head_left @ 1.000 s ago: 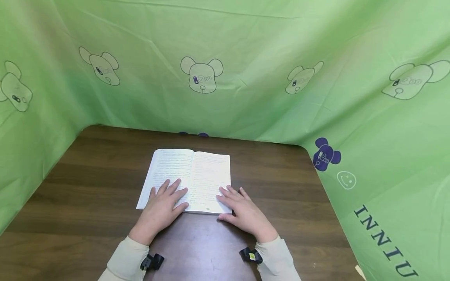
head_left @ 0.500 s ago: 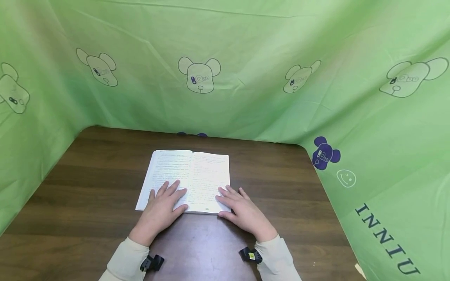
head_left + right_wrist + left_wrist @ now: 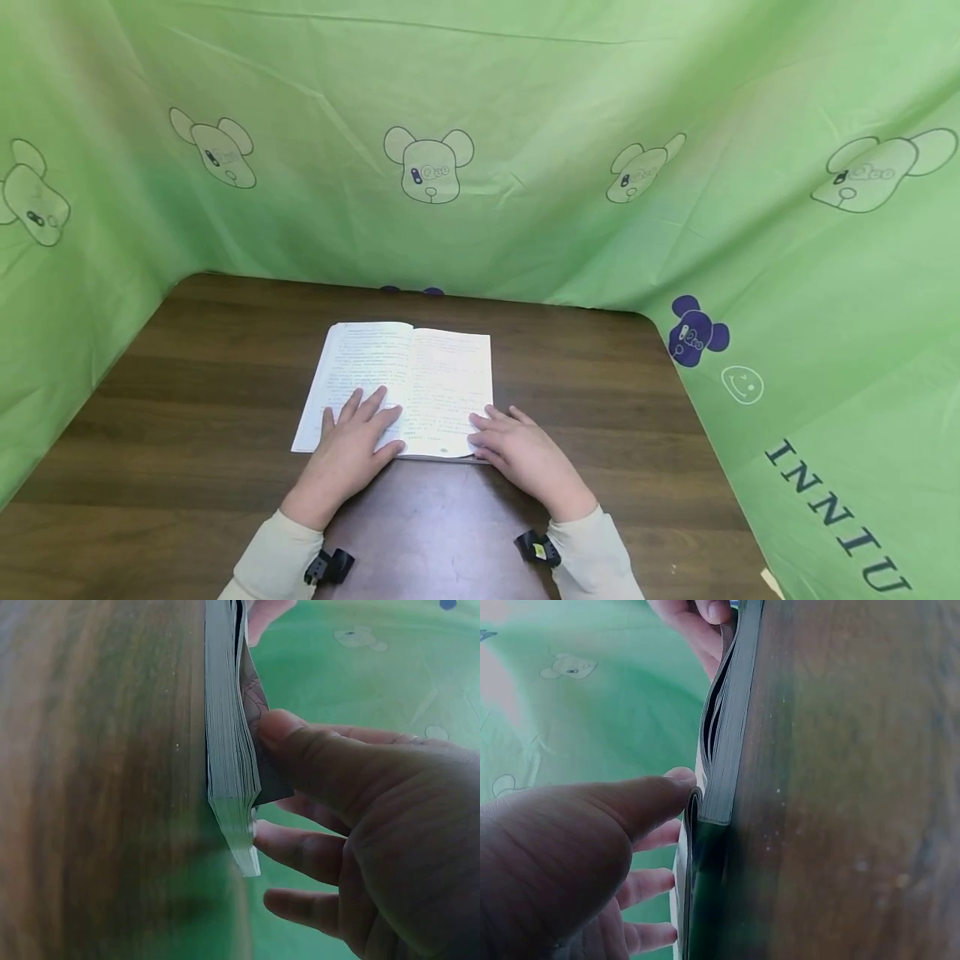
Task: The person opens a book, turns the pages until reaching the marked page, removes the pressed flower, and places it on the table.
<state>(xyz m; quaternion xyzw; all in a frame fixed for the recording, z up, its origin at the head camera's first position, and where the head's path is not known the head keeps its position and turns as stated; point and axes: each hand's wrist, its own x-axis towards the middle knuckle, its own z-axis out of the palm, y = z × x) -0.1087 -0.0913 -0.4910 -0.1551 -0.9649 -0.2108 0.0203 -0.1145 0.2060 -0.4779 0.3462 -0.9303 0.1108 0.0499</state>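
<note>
An open book (image 3: 450, 375) with printed text lies on the wooden table. My left hand (image 3: 348, 454) rests on the lower part of its left page, fingers spread and straight. In the left wrist view that thumb (image 3: 641, 799) touches the book's lower edge near the fold. My right hand (image 3: 528, 458) is at the lower right corner. Its thumb and a finger pinch a page (image 3: 271, 776), whose corner stands away from the thick stack of leaves (image 3: 229, 720) in the right wrist view. The fingertips behind that page are partly hidden.
The dark wooden table (image 3: 225, 367) surrounds the book. A green cloth (image 3: 525, 233) printed with bear heads hangs behind it and along both sides. Black cameras sit at both wrists, over light sleeves (image 3: 592, 554).
My right hand's fingers have drawn together at the book's lower right corner, and the page there has lifted. The left hand stays on the left page. The head view has shifted slightly.
</note>
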